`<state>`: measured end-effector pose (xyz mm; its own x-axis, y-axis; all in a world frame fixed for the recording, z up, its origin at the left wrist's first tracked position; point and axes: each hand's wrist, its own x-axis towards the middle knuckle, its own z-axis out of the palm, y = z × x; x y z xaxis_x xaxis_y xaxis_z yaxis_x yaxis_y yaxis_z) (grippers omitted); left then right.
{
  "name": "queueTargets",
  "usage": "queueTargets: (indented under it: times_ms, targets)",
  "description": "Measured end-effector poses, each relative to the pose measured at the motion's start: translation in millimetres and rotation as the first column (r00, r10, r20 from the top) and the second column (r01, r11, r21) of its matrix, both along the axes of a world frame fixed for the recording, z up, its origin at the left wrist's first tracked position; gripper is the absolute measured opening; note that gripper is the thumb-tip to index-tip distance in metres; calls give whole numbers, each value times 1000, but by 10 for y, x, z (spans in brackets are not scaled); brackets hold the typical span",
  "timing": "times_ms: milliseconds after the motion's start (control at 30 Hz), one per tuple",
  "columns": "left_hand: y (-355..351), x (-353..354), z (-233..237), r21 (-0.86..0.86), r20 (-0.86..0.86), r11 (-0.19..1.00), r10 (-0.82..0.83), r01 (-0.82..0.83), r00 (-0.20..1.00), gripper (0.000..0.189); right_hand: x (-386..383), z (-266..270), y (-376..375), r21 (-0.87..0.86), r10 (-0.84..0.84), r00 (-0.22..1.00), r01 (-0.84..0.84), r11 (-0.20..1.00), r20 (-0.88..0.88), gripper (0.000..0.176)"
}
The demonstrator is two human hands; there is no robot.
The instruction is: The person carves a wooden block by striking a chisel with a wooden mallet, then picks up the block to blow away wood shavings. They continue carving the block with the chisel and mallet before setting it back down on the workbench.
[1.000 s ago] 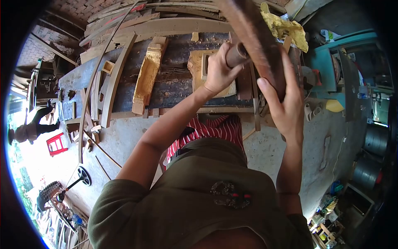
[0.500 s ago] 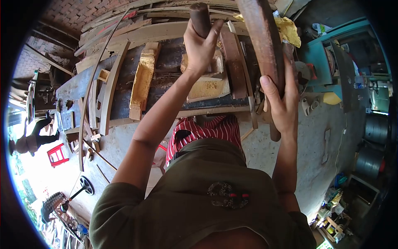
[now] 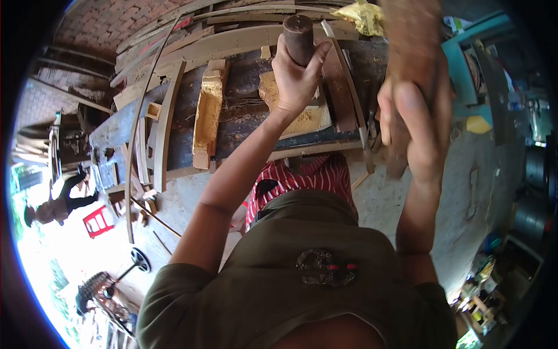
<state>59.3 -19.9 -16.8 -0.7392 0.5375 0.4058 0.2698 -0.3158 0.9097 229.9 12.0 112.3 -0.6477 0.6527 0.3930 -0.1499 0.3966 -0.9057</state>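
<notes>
My left hand (image 3: 295,81) is wrapped around the thick, dark, round wooden handle of a chisel (image 3: 299,41), held upright over the bench. The hand hides its lower end. Beneath it lies a pale yellow wood block (image 3: 308,123) with shavings on it. At the right, my right hand (image 3: 419,125) grips a long, heavy wooden mallet (image 3: 411,49), raised close to the camera and smeared by motion. Its wide end points up and its narrow end hangs below the fingers. A hollowed yellow wood piece (image 3: 208,119) rests on the bench left of my left hand.
Planks and strips (image 3: 168,128) lie across the dark bench (image 3: 241,87), with more boards stacked behind. A reddish-brown board (image 3: 339,93) is right of the block. A yellow bag (image 3: 363,17) sits at the back. A person (image 3: 55,209) and red stool (image 3: 97,222) are far left.
My right hand has raised the mallet nearer the camera and turned, its fingers now curled round it. My left hand keeps hold of the chisel. The whole view has shifted slightly.
</notes>
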Motion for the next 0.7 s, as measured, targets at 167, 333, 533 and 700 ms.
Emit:
queueTargets:
  times_ms: [167,333,533,700]
  targets:
    - [-81,76,-240,111,-127,994,23,-9,992,38,-77,-267,148,390,-132,889,-55,919,438,66]
    - [-146,181,-317,86,34,992,-96,92,995,41,-108,-57,-29,253,-18,984,-27,967,176,65]
    - [-51,52,-363,30,-72,987,-157,159,985,37,-41,-313,-22,396,-169,921,18,918,351,68]
    - [57,-359,37,126,147,992,-49,30,988,28,106,-286,24,195,-158,946,104,975,285,70]
